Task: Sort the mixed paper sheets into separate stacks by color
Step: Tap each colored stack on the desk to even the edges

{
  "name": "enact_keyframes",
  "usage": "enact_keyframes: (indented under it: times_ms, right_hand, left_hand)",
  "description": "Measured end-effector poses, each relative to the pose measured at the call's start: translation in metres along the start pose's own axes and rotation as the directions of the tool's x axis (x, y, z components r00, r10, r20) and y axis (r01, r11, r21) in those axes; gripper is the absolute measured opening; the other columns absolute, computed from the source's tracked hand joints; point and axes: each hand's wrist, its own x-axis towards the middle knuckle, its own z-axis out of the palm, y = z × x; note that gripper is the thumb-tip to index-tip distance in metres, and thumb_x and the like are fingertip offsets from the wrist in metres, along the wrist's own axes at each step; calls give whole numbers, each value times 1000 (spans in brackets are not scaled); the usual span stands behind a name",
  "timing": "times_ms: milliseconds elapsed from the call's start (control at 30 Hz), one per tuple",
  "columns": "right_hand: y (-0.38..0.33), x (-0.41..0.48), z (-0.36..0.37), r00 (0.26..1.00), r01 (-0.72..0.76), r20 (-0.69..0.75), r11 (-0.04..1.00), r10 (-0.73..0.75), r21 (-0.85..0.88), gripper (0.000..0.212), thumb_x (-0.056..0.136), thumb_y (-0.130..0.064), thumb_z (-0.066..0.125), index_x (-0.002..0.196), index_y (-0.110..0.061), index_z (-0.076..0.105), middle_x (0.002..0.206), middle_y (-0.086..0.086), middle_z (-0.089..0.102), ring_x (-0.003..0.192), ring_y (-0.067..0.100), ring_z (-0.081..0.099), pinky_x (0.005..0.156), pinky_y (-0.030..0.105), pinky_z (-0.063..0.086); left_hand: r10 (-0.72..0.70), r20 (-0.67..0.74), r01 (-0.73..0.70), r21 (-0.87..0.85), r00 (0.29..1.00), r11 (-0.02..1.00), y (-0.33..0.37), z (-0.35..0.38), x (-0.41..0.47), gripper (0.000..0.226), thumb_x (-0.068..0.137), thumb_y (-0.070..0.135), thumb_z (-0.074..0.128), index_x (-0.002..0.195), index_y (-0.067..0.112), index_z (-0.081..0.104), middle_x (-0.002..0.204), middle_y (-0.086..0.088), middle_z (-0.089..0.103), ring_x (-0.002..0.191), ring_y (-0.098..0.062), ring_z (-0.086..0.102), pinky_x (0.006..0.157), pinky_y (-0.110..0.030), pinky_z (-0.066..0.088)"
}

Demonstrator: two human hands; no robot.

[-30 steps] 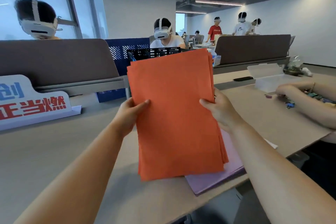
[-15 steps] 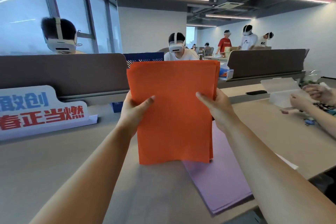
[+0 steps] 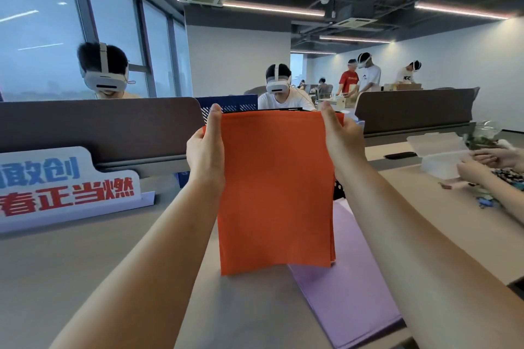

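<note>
At the purple stack's (image 3: pixel 348 300) left edge, the orange bundle (image 3: pixel 275 193) is being stood upright on the surface (image 3: pixel 85 278). Above the stack, its top corners are now being clasped by the left grip (image 3: pixel 205 150) and right grip (image 3: pixel 341 139), both shifted up from mid-edge. Orange is probably being squared for its own stack.

The only lettering that can be read stands on a white cut-out sign (image 3: pixel 68 187) propped on the desk (image 3: pixel 85 278) at the left, in front of the brown divider (image 3: pixel 99 125). Its upper line is in blue characters, 敢创, and its lower line is in larger red ones: 春正当燃. The picture's left edge clips the first character of each line. Far back in the room, a person's red T-shirt (image 3: pixel 348 83) carries pale print across the chest — too small and blurred to read.
</note>
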Motion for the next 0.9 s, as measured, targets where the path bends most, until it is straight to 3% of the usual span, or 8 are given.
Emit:
enact_keyframes:
  times_ms: [67, 167, 233, 367, 500, 700, 800, 900]
  right_hand:
    - [-3, -1, 2, 999, -32, -14, 999, 32, 23, 53, 92, -49, 49, 53, -18, 29, 48, -6, 30, 46, 9, 30, 49, 25, 23]
    - [-8, -2, 3, 996, -82, -26, 996, 83, 47, 53, 93, -41, 50, 51, -18, 27, 45, -6, 28, 45, 11, 28, 48, 26, 22]
    - [-10, -3, 3, 997, -78, -27, 996, 79, 38, 51, 94, -37, 46, 52, -18, 26, 50, -3, 27, 48, 13, 27, 49, 28, 21]
    - [-13, -8, 0, 998, -65, -14, 997, 65, 44, 46, 91, -42, 52, 55, -19, 35, 52, -5, 34, 48, 11, 33, 50, 25, 27]
    - [-16, -8, 0, 997, -67, -41, 998, 67, 6, 41, 91, -31, 50, 56, -17, 34, 52, -3, 33, 49, 12, 31, 50, 25, 26]
    - [-18, -7, -1, 995, -70, -69, 997, 71, 13, 41, 93, -24, 40, 54, -16, 28, 53, -1, 29, 49, 14, 26, 50, 27, 21]
    - [-21, -9, -3, 1000, -23, -18, 1000, 23, -18, 44, 98, -33, 35, 58, -16, 38, 57, 0, 30, 53, 13, 30, 52, 29, 24]
    - [-13, -12, -13, 977, 101, 195, 994, -89, -52, 38, 90, -53, 46, 81, -18, 56, 66, -6, 44, 59, 4, 42, 52, 15, 32]
  left_hand:
    - [-25, -4, 25, -1, 1000, 1000, 4, -2, 0, 51, 60, 69, 60, 62, 24, 35, 57, 6, 30, 61, -15, 30, 65, -34, 31]
    - [-14, -49, 15, 24, 999, 1000, 5, -6, 0, 37, 73, 51, 65, 65, 22, 44, 58, 5, 39, 68, -18, 39, 65, -32, 39]
    - [-8, -71, 9, 19, 997, 1000, 7, -7, -2, 35, 79, 45, 60, 63, 22, 40, 57, 6, 34, 63, -15, 35, 59, -29, 33]
    - [10, -74, -9, 15, 997, 1000, 12, -9, -8, 51, 75, 57, 60, 55, 23, 27, 54, 7, 25, 53, -12, 24, 55, -29, 24]
    - [33, -111, -26, 60, 993, 998, 15, -10, -9, 30, 79, 35, 59, 56, 24, 43, 54, 8, 37, 55, -11, 34, 58, -29, 33]
    - [88, -104, -81, 70, 991, 994, 22, -6, -19, 26, 84, 28, 52, 62, 17, 43, 56, 6, 35, 55, -12, 32, 54, -27, 30]
    - [78, -112, -73, 47, 991, 996, 25, -5, -21, 12, 82, 22, 49, 75, 14, 53, 68, -4, 40, 68, -20, 37, 61, -34, 33]
    - [115, -114, -108, 68, 987, 992, 23, -10, -19, 20, 89, 25, 47, 75, 16, 58, 70, -3, 45, 68, -19, 41, 63, -33, 36]
